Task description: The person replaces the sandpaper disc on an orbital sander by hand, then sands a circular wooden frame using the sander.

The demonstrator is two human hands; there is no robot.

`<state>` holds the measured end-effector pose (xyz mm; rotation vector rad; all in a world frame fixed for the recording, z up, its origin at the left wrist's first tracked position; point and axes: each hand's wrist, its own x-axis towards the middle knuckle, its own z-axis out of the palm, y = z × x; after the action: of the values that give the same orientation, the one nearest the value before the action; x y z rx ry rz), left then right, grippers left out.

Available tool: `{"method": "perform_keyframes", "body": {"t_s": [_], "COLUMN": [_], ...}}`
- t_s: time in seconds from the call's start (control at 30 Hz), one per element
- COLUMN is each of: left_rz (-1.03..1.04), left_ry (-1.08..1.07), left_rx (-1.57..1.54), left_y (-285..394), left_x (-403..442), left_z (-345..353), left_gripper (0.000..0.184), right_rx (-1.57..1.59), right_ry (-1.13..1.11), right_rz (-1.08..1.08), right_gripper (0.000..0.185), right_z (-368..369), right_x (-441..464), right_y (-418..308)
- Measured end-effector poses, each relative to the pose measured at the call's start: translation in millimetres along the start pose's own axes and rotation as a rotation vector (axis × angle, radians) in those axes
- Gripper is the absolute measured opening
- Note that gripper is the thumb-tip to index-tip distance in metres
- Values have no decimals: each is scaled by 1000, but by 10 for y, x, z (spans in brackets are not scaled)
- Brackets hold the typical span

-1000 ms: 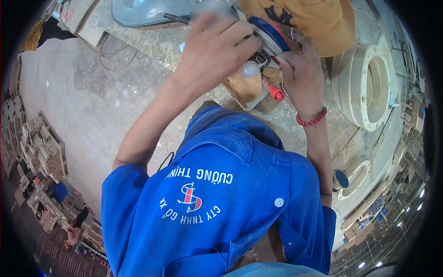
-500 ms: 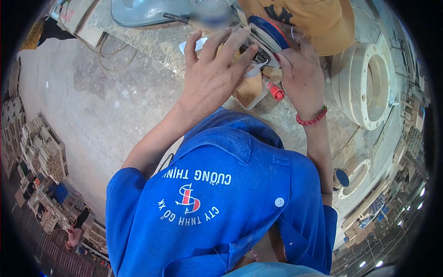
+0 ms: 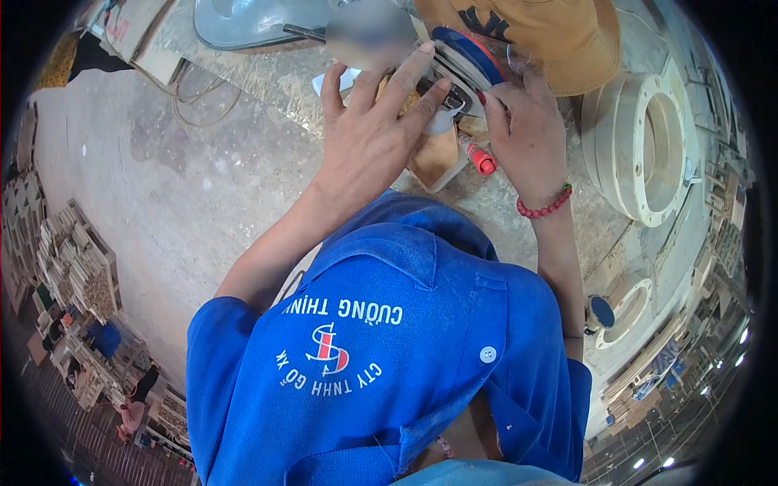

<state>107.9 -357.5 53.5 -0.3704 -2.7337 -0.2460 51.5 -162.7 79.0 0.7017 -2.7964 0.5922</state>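
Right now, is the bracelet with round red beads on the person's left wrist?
No, the red beaded bracelet is around the wrist of the right hand, while the left hand has a bare wrist.

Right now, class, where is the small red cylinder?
In the head view, the small red cylinder lies right of centre in the upper part, between the right hand and the tan-topped piece to its left.

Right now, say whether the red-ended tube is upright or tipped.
Tipped: the red-ended tube shows its side, red end angled toward the blue shirt.
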Motion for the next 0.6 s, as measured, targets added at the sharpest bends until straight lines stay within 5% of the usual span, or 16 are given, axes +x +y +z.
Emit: {"method": "perform_keyframes", "body": {"t_s": [0.6], "left_rz": [224], "left_ry": [202], "left_rx": [-28], "left_y": [-101], "left_x": [492], "left_z": [83], "left_gripper": [10], "right_rx": [139], "right_ry": [44], "right_rz": [11], "right_gripper": [11], "right_z": [13], "right_x": [-12], "right_y": [47]}}
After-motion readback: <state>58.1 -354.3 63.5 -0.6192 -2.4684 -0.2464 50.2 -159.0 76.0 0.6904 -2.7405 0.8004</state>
